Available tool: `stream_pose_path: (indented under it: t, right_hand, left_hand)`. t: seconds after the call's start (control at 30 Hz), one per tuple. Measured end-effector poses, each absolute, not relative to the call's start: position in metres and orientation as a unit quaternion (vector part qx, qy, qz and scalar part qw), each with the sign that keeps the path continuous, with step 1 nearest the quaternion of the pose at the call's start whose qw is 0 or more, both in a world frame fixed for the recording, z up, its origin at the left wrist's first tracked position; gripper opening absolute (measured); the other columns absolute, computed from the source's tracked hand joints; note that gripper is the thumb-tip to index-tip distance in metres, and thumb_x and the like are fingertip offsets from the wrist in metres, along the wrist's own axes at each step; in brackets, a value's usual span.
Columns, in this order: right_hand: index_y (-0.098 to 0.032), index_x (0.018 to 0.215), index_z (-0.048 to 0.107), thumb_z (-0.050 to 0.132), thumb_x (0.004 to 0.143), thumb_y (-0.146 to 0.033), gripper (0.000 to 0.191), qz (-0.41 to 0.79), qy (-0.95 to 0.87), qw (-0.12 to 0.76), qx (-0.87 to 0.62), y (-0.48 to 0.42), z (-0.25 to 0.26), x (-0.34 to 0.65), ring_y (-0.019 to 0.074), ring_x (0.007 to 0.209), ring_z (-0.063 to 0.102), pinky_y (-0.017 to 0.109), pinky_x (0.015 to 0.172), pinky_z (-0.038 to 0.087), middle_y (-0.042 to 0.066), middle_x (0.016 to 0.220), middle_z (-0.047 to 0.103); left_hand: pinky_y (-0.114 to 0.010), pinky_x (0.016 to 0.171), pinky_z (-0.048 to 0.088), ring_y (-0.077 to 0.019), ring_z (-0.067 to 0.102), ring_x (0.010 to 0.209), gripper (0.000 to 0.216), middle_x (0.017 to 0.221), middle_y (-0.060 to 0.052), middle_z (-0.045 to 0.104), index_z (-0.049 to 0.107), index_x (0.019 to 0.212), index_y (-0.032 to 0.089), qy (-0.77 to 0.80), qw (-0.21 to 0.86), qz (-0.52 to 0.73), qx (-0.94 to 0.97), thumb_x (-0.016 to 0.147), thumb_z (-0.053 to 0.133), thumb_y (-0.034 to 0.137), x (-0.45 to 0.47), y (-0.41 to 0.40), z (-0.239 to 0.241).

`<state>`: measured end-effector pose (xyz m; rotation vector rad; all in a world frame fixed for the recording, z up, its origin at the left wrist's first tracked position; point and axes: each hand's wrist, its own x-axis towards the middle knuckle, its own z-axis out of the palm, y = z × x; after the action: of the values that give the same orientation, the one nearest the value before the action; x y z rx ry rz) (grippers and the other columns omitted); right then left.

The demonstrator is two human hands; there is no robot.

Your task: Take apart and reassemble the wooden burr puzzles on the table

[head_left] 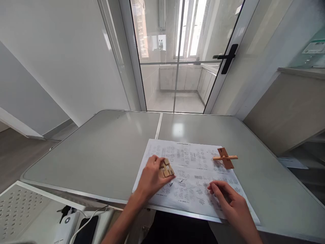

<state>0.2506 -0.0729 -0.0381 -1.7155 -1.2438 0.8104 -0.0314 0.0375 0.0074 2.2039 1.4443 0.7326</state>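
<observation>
My left hand (151,174) is closed round a small light wooden block puzzle (167,168), gripped between the thumb and fingers above the printed sheet. Gaps show between its flat interlocking pieces. My right hand (227,196) rests low over the right part of the sheet, its fingers curled in and the thumb near the index fingertip. Whether anything lies between those fingertips is hidden. Beneath both hands is a large white paper sheet (182,200) with rows of small line diagrams. A wooden cross-shaped piece (225,158), a reddish-brown plate with a pale stick through it, lies at the sheet's right edge.
The grey table (101,152) has a seam down its middle. At lower left, a white perforated tray (22,206) stands beside a black phone (86,230), a white device (66,227) and a cable. A glass door (175,78) rises behind the table.
</observation>
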Motion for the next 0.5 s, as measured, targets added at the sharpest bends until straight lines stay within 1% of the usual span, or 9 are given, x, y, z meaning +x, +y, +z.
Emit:
stream_pose_path:
  t: [0.1, 0.23, 0.37, 0.5]
  right_hand:
    - [-0.026, 0.099, 0.074, 0.058, 0.094, -0.068, 0.046, 0.318, -0.497, 0.424, -0.687, -0.072, -0.038, 0.250, 0.0255, 0.097, 0.075, 0.029, 0.085, 0.059, 0.006, 0.103, 0.079]
    - [-0.025, 0.097, 0.074, 0.058, 0.093, -0.068, 0.046, 0.312, -0.499, 0.425, -0.688, -0.072, -0.034, 0.250, 0.0257, 0.095, 0.075, 0.030, 0.085, 0.059, 0.006, 0.101, 0.080]
    - [-0.025, 0.096, 0.074, 0.059, 0.092, -0.069, 0.047, 0.308, -0.502, 0.431, -0.684, -0.072, -0.030, 0.249, 0.0263, 0.093, 0.075, 0.031, 0.084, 0.059, 0.007, 0.101, 0.080]
    - [-0.025, 0.097, 0.074, 0.058, 0.093, -0.069, 0.047, 0.310, -0.500, 0.425, -0.688, -0.072, -0.032, 0.249, 0.0260, 0.094, 0.075, 0.031, 0.085, 0.059, 0.007, 0.102, 0.079]
  left_hand:
    - [-0.042, 0.091, 0.060, -0.0272, 0.064, 0.104, 0.067, 0.117, -0.007, 0.060, 0.061, 0.123, 0.023, 0.470, 0.244, 0.243, 0.813, 0.068, 0.096, 0.039, -0.006, 0.013, 0.004]
    - [-0.046, 0.093, 0.060, -0.0304, 0.063, 0.109, 0.074, 0.118, -0.007, 0.062, 0.061, 0.122, 0.023, 0.434, 0.247, 0.226, 0.836, 0.061, 0.101, 0.036, 0.021, -0.005, -0.004]
    - [-0.047, 0.097, 0.058, -0.0306, 0.061, 0.112, 0.077, 0.121, -0.008, 0.063, 0.059, 0.125, 0.022, 0.419, 0.250, 0.233, 0.841, 0.062, 0.101, 0.038, 0.029, -0.008, -0.006]
    - [-0.051, 0.104, 0.054, -0.0331, 0.058, 0.121, 0.089, 0.131, -0.009, 0.062, 0.052, 0.138, 0.025, 0.402, 0.256, 0.241, 0.845, 0.064, 0.100, 0.039, 0.018, -0.007, -0.006]
